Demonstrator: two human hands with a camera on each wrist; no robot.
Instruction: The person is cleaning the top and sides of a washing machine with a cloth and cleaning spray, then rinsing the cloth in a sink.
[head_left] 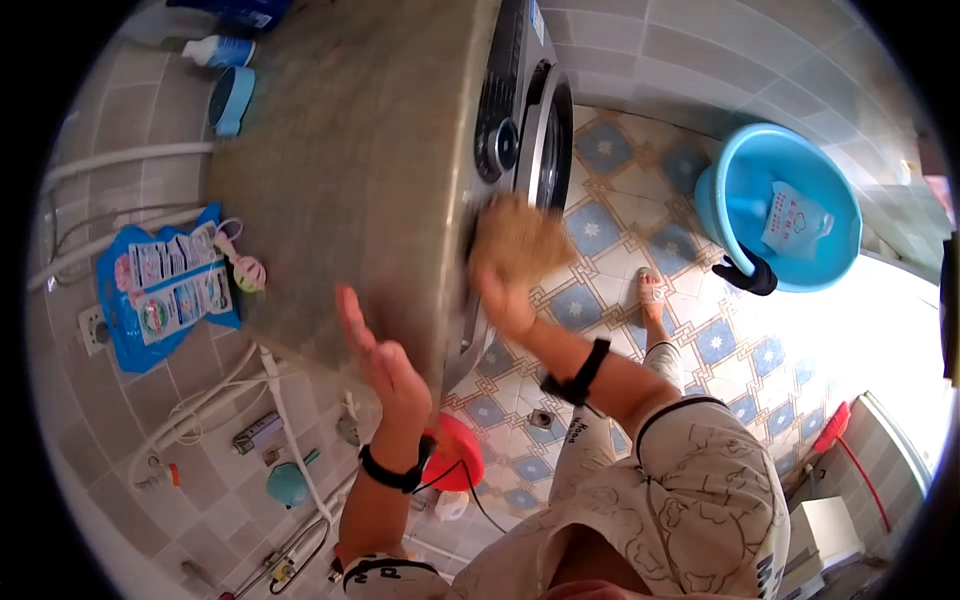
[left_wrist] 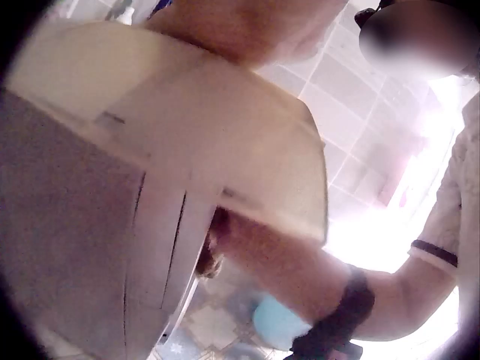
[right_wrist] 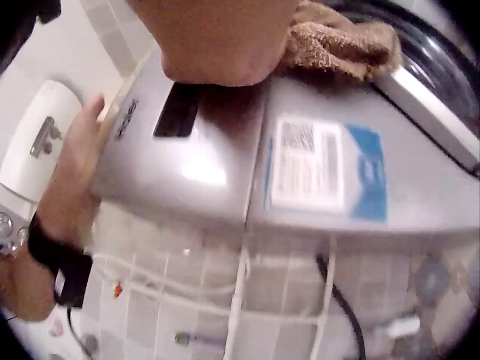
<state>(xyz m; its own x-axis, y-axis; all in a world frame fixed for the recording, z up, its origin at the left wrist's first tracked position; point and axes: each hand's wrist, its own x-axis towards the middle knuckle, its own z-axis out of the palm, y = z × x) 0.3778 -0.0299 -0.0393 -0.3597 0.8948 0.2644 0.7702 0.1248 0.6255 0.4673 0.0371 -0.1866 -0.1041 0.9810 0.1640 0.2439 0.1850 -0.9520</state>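
Observation:
A brown terry cloth (head_left: 522,240), blurred in the head view, is held by my right hand (head_left: 505,303) at the front of the washing machine (head_left: 350,180). In the right wrist view the cloth (right_wrist: 341,46) lies bunched against the front panel beside the round door (right_wrist: 431,52); most of my fingers are hidden. My left hand (head_left: 393,375) is at the side edge of the machine's top, its fingers straight and holding nothing. Below the control dial (head_left: 503,146), the cloth overlaps the door's edge in the head view.
A blue detergent bag (head_left: 170,290), a white bottle (head_left: 218,51) and a light blue round item (head_left: 232,100) are along the machine's back edge. A blue tub (head_left: 735,180) stands on the tiled floor. A red basin (head_left: 455,452) is near my left arm.

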